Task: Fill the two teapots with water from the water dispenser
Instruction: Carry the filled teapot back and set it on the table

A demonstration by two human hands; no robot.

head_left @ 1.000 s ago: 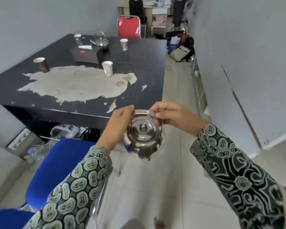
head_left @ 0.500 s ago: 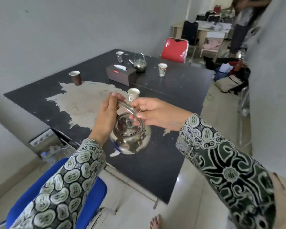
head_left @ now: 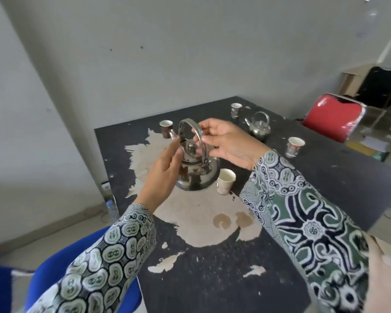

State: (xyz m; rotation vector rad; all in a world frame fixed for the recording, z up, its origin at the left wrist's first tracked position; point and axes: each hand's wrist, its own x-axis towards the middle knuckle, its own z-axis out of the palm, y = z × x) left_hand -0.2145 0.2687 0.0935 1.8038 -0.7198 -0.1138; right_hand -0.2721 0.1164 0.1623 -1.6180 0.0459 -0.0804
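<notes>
Paper cup (head_left: 226, 181) just beside teapot (head_left: 195, 175) – second teapot (head_left: 259, 126) beyond

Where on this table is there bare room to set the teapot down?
Free: the near stretch of the table, toward you from the white paper cup. Crowded: the far end, around the second teapot and other cups.
</notes>
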